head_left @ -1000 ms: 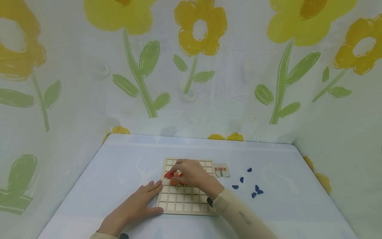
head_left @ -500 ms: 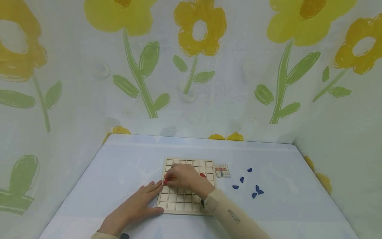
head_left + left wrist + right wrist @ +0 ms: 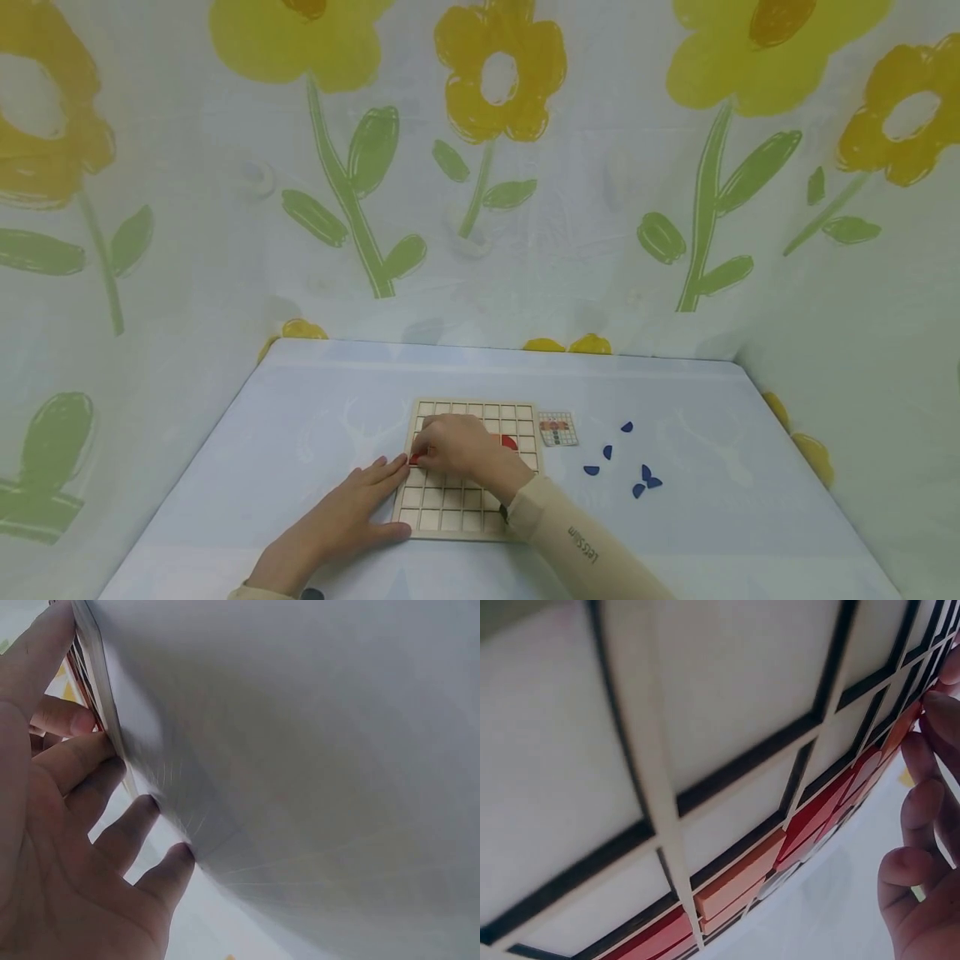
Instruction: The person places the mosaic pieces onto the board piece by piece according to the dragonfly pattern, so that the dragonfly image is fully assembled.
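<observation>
My right hand (image 3: 459, 446) reaches over the wooden grid board (image 3: 450, 498), its curled fingers and thumb pinching a red piece (image 3: 415, 459) at the left side. That piece is mostly covered by the fingertips. In the right wrist view, orange pieces (image 3: 739, 877) and red pieces (image 3: 817, 817) fill part of a row of cells leading to the fingers. A rounded red piece (image 3: 510, 443) shows at the row's right end. My left hand (image 3: 341, 517) lies beside the board with fingers extended, fingertips against its left edge and thumb at the near left corner.
A small pattern card (image 3: 558, 429) lies just right of the board. Farther right, several dark blue half-round pieces (image 3: 607, 452) are scattered on the white table (image 3: 712, 517). Flower-printed cloth (image 3: 570, 250) stands behind and at both sides.
My right hand has moved left and slightly nearer across the board, with the red piece lowered to the left-side cells. The rounded red piece at the right has come into sight. My left hand stays put.
</observation>
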A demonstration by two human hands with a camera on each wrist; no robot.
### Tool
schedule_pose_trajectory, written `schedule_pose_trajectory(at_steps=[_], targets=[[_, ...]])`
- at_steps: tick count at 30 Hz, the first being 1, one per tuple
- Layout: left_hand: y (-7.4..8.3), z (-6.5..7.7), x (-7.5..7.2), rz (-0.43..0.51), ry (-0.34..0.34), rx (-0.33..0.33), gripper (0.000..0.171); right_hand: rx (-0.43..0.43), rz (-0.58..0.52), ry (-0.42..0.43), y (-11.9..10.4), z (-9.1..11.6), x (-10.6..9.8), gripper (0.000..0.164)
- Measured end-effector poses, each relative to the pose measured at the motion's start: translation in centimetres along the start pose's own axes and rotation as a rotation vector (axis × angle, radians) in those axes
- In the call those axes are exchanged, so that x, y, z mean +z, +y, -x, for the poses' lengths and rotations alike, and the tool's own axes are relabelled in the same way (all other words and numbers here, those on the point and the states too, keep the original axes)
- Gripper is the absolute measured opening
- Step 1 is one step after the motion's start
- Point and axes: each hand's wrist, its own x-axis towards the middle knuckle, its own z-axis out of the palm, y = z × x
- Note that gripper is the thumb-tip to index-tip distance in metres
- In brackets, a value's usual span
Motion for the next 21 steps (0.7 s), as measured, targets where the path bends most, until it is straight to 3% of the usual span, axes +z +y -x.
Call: schedule_pose_trajectory(at_steps=[9, 21], targets=[[-0.08, 0.03, 0.13, -0.002, -0.002, -0.008, 0.086, 0.004, 0.003, 0.010, -0.25, 0.23, 0.16, 0.015], [-0.14, -0.02, 0.21, 0.005, -0.004, -0.019, 0.087, -0.038, 0.104, 0.122, -0.54, 0.68, 0.65, 0.011]])
